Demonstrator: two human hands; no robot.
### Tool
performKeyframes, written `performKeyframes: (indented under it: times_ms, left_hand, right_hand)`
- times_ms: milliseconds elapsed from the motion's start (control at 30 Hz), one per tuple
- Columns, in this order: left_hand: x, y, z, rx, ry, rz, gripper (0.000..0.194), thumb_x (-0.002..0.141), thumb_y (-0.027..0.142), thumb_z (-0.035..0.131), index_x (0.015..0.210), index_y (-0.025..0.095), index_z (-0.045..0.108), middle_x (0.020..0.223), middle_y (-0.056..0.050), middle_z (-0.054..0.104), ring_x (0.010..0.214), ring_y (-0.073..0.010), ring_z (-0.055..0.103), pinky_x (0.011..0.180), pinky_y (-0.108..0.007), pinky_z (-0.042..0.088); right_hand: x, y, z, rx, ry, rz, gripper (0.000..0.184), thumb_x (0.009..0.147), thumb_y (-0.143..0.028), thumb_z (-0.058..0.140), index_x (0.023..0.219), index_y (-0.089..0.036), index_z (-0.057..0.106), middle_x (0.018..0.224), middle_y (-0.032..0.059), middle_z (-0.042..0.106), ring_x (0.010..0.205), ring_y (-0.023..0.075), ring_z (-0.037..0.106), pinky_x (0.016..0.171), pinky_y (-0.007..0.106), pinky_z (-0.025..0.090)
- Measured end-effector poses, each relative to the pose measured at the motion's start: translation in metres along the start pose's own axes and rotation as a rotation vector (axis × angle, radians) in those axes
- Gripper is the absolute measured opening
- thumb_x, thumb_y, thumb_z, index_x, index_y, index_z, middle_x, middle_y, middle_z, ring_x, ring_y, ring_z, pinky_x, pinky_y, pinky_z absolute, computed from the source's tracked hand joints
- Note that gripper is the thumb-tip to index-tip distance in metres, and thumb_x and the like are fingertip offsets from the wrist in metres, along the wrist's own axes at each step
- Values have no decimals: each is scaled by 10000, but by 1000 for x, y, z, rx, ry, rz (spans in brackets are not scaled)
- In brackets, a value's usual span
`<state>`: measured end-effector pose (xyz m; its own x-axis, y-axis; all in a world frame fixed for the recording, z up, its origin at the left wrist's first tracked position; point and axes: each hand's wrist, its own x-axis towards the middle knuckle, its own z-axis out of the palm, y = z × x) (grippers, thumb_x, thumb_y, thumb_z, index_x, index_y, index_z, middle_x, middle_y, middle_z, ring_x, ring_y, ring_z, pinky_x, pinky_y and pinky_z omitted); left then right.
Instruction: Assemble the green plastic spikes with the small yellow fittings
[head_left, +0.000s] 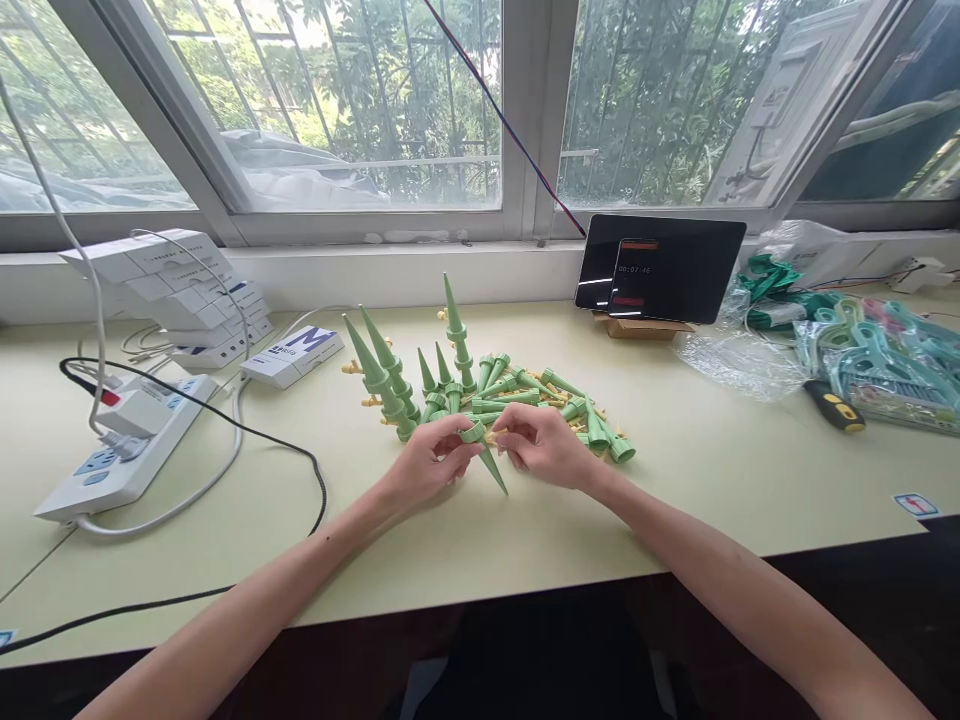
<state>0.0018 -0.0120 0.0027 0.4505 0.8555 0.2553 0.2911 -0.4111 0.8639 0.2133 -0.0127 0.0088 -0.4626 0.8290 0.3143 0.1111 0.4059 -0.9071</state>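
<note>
My left hand [442, 452] is closed around the collar of a green plant watering spike [491, 470], whose tip slants down to the right. My right hand [544, 445] pinches a small yellow valve [491, 437] at the side of that collar. Whether the valve sits in the collar is hard to make out. Just beyond my hands lies a pile of loose green spikes [517, 397] mixed with yellow valves. To its left, stacked spikes [386, 385] stand upright with yellow valves sticking out sideways. Another tall stack [457, 345] rises behind the pile.
At the left are a white power strip [142, 465], a black cable [277, 440] and white boxes [210, 310]. A tablet [690, 270] with a phone [636, 280] before it leans at the back. On the right lie a yellow-black tool handle [832, 405] and plastic-wrapped items [885, 360].
</note>
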Motion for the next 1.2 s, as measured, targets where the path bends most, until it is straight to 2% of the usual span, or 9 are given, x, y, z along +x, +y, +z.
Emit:
performKeyframes:
  times_ms: [100, 333, 567, 700, 833, 1033, 1200]
  left_hand:
    - [0, -1, 0, 1, 5, -6, 194, 888, 345, 607, 926, 176, 520, 505, 68, 485, 435, -90, 453, 456, -229, 423]
    - [0, -2, 0, -63, -15, -69, 223, 891, 372, 606, 960, 170, 539, 500, 61, 498, 436, -88, 437, 447, -227, 413]
    - [-1, -1, 0, -15, 2, -34, 229, 878, 372, 626, 958, 172, 547, 494, 60, 528, 428, -87, 450, 440, -221, 405]
    - [-1, -2, 0, -32, -11, -56, 239, 887, 380, 622, 981, 178, 536, 500, 64, 526, 433, -91, 458, 451, -223, 411]
    - [-1, -3, -1, -80, -23, -84, 239, 892, 384, 620, 987, 185, 527, 488, 74, 502, 423, -93, 459, 446, -223, 410]
    - [-1, -3, -1, -52, -20, -48, 221, 884, 365, 626, 975, 177, 554, 487, 66, 509, 426, -92, 458, 438, -225, 414]
    - [-1, -2, -3, -87, 5, -36, 220, 896, 366, 628, 994, 179, 567, 506, 60, 510, 445, -96, 474, 464, -230, 439]
  right_hand:
    - [0, -1, 0, 28, -11, 27, 85, 911, -219, 547, 831, -189, 550, 652, -35, 566, 456, 93, 509, 493, 243, 434]
    - [1, 1, 0, -194, 26, -126, 135, 901, -144, 511, 786, -206, 542, 567, -45, 521, 499, 111, 488, 554, 252, 432]
    - [0, -1, 0, -4, -33, 28, 83, 905, -196, 530, 822, -196, 533, 638, -43, 559, 454, 94, 510, 497, 240, 428]
    - [0, -1, 0, -86, -13, -45, 106, 899, -158, 522, 804, -200, 540, 554, -61, 504, 466, 101, 482, 526, 241, 419]
    - [1, -1, 1, -219, 23, -124, 131, 902, -144, 512, 792, -206, 547, 564, -48, 524, 496, 112, 481, 553, 252, 419]
    - [0, 1, 1, -58, -22, 1, 90, 924, -216, 530, 835, -198, 531, 665, -36, 576, 431, 92, 508, 482, 240, 422]
    - [0, 0, 2, -74, 0, -8, 94, 933, -248, 543, 853, -198, 546, 673, -35, 588, 435, 98, 533, 496, 246, 447]
